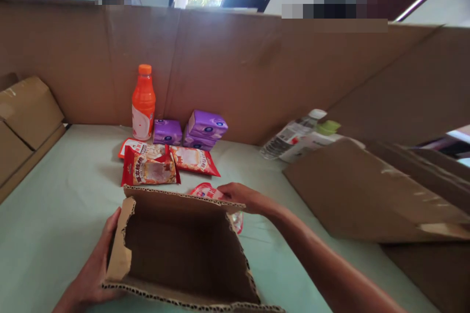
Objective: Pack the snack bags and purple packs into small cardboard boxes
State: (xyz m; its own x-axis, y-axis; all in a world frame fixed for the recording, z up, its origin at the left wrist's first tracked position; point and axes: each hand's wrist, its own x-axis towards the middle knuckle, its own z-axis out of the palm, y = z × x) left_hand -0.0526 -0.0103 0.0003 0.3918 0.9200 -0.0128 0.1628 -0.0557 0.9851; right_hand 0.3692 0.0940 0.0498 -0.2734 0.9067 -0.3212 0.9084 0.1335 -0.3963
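Observation:
An open-topped cardboard box (pixel 191 244) with torn edges stands in front of me, its inside dark and bare. My left hand (pixel 97 264) grips it by the left wall, the fingertips hidden behind the cardboard. Behind the far wall, my right hand (pixel 237 194) is closed on a red and white snack packet (pixel 206 190); the box hides much of that packet and some fingers. Just beyond the box lie more red snack packets, one in front (pixel 150 168), one to its right (pixel 193 159) and a paler one (pixel 128 148) partly underneath.
Behind the packets stand an orange bottle (pixel 143 107) and purple tissue packs (pixel 207 125), some stacked. A clear bottle (pixel 286 137) and a green-capped container (pixel 326 129) lean at the right, beside a large cardboard box (pixel 360 190). Cardboard walls (pixel 227 68) enclose the pale green surface (pixel 73 171). Another carton (pixel 25 117) sits left.

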